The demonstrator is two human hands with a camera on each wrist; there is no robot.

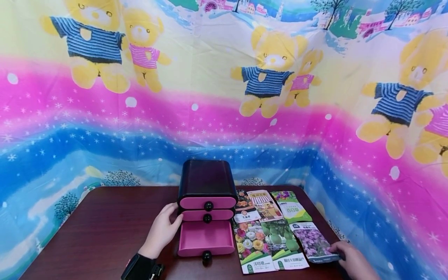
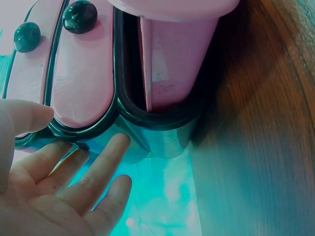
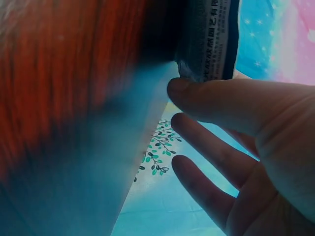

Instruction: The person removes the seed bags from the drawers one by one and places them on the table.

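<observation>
A small black cabinet (image 1: 206, 177) with pink drawers stands mid-table; its bottom drawer (image 1: 206, 237) is pulled out and bare inside. Against the cabinet's left side rests my left hand (image 1: 162, 229), fingers extended along the black casing in the left wrist view, thumb near a pink drawer front (image 2: 81, 73). At the table's right edge my right hand (image 1: 355, 258) pinches the lower right corner of a seed packet (image 1: 313, 239) with purple flowers. Thumb and forefinger hold the packet (image 3: 211, 39) in the right wrist view, the other fingers apart from it.
Several more seed packets lie right of the cabinet, among them a rose-coloured flower packet (image 1: 253, 243), a green fruit packet (image 1: 283, 241) and a green-and-white packet (image 1: 292, 206). The dark wooden table (image 1: 105, 229) meets a bear-printed cloth (image 1: 210, 116) behind and at the right.
</observation>
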